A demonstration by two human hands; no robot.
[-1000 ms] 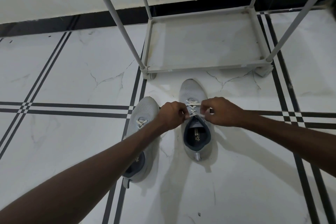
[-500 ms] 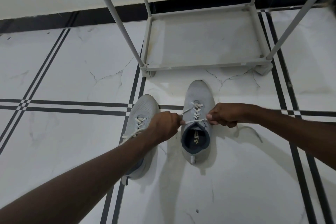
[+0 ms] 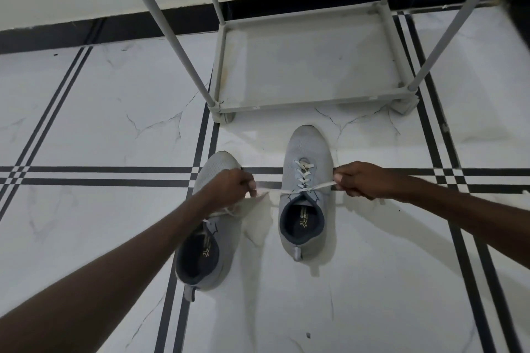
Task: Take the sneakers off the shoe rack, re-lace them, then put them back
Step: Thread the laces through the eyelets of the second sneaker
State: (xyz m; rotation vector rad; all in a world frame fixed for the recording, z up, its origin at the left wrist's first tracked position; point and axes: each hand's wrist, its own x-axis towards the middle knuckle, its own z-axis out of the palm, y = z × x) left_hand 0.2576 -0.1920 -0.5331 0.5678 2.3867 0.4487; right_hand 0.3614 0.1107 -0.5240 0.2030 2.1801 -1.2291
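Fingers (image 3: pixel 252 186) farther apart, lace (image 3: pixel 324 186) tauter.

Left sneaker (image 3: pixel 213 209): laces and tongue mostly hidden under left hand (image 3: pixel 229 189) and forearm; shoe rack (image 3: pixel 309 103): upper shelves cut by top edge; insole print in right sneaker (image 3: pixel 305 195): unreadable

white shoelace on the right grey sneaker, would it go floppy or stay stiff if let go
The white shoelace likely goes limp: only the left hand and right hand pull it straight. The grey knit sneaker probably weighs little, so a hard tug might slide it on the glossy tile floor.
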